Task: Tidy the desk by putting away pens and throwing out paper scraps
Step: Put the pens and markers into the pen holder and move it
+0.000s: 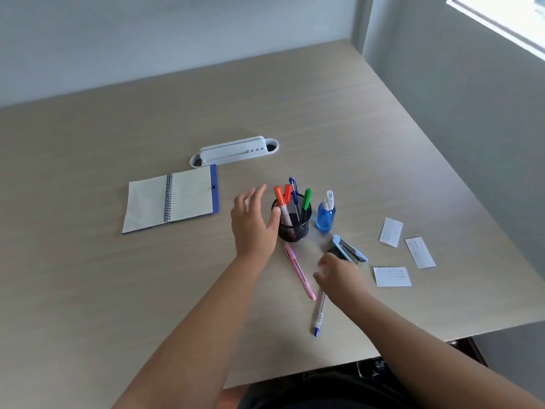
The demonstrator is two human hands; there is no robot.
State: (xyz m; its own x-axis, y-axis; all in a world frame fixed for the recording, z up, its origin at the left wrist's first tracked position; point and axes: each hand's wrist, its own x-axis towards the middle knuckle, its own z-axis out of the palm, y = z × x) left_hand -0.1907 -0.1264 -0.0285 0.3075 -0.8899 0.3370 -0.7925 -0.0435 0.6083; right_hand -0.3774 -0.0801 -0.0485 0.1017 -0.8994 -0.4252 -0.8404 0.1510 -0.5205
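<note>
A black mesh pen cup (295, 228) stands mid-desk with orange, blue and green pens upright in it. My left hand (252, 222) is open beside the cup's left wall, thumb touching its rim. A pink pen (300, 271) lies flat just in front of the cup. A clear pen with a blue cap (319, 317) lies nearer me, its upper end hidden under my right hand (339, 276). That hand hovers with fingers spread over the desk and holds nothing. Three white paper scraps (390, 232) (419, 252) (392, 276) lie to the right.
A blue spray bottle (325, 215) stands right of the cup. A light-blue stapler (349, 250) lies just beyond my right hand. An open spiral notebook (171, 199) rests at the left, a white oblong cable tray (234, 151) behind it. The desk's edge (413, 346) runs near me.
</note>
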